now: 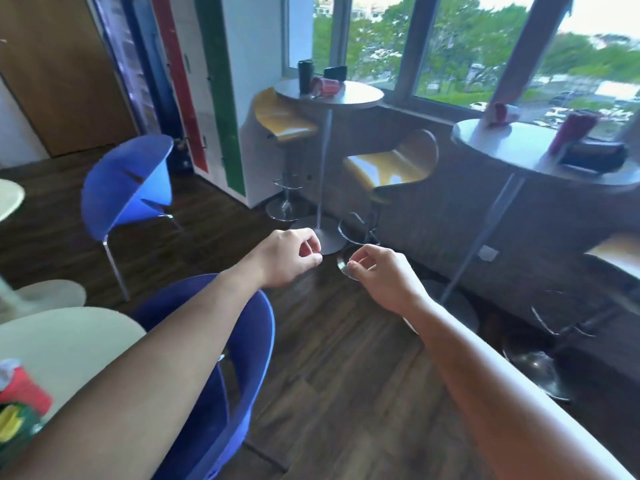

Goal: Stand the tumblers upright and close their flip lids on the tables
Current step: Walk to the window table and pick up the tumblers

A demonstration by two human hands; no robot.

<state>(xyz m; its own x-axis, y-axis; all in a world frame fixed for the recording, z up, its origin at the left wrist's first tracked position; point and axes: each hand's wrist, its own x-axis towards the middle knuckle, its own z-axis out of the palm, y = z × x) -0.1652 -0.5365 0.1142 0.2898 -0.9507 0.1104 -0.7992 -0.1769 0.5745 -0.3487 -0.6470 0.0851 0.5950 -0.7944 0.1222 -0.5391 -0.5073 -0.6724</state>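
Observation:
On the far round high table (363, 95) a black tumbler (305, 76) stands upright and a red tumbler (327, 86) lies on its side beside it. The nearer high table (491, 140) at right carries a red tumbler (571, 131) standing tilted in the blurred frame and another red one (502, 114) lying down behind it. A further red tumbler (20, 388) shows at the bottom left on a white table (69, 341). My left hand (287, 256) and my right hand (379, 275) hang over the floor with fingers loosely curled, holding nothing.
Two yellow bar stools (280, 116) (391, 168) stand by the far table. Blue chairs (128, 192) (214, 375) sit at left and just below my arms. A dark box (594, 155) lies on the nearer high table. Windows run along the wall behind.

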